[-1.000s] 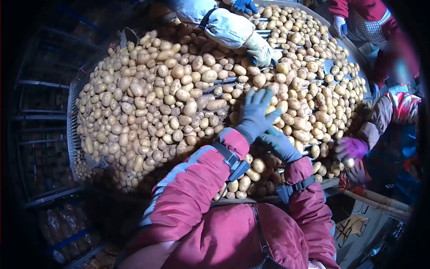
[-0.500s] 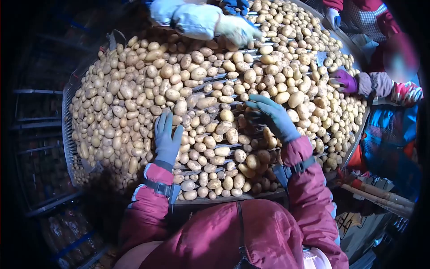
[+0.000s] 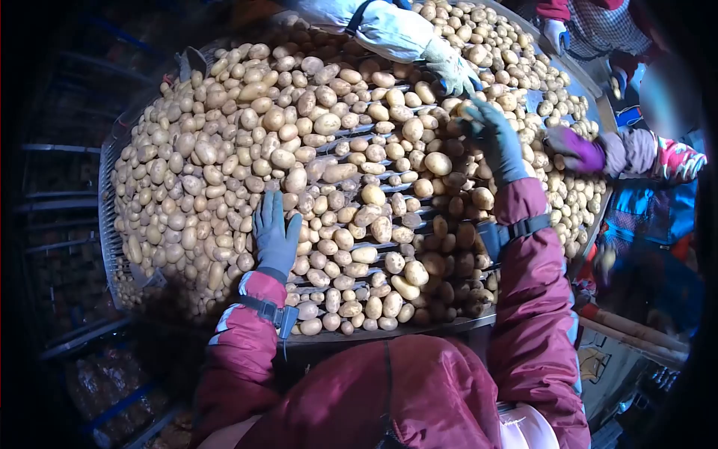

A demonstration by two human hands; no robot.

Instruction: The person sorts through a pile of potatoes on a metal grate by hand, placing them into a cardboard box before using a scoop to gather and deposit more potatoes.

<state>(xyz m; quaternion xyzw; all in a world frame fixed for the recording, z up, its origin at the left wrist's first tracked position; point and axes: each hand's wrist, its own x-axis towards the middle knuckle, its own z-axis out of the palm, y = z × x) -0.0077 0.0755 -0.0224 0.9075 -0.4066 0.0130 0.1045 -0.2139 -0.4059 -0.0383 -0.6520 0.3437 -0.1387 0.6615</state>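
Observation:
A broad heap of potatoes [image 3: 198, 153] covers a slatted sorting table [image 3: 351, 136], with metal bars showing between them in the middle. My left hand [image 3: 277, 238], in a grey-blue glove, lies flat on the potatoes left of centre, fingers stretched out and holding nothing. Farther out on the right, my right hand [image 3: 496, 142] reaches over the heap in the same kind of glove. Its fingers are apart and touch or hover over potatoes; I cannot see anything held. Just beyond its fingertips is a co-worker's light-gloved hand [image 3: 451, 67].
At the right, another person's purple-gloved hand [image 3: 576, 150] is over the potatoes. A white-gloved hand [image 3: 556, 34] shows at the far right corner. A toothed metal edge [image 3: 109, 217] bounds the left side. Pipes [image 3: 636, 337] lie at lower right.
My right hand has moved outward and right, from the middle of the heap. My left hand stays nearly in place. The co-worker's light-gloved hand has shifted right, closer to mine.

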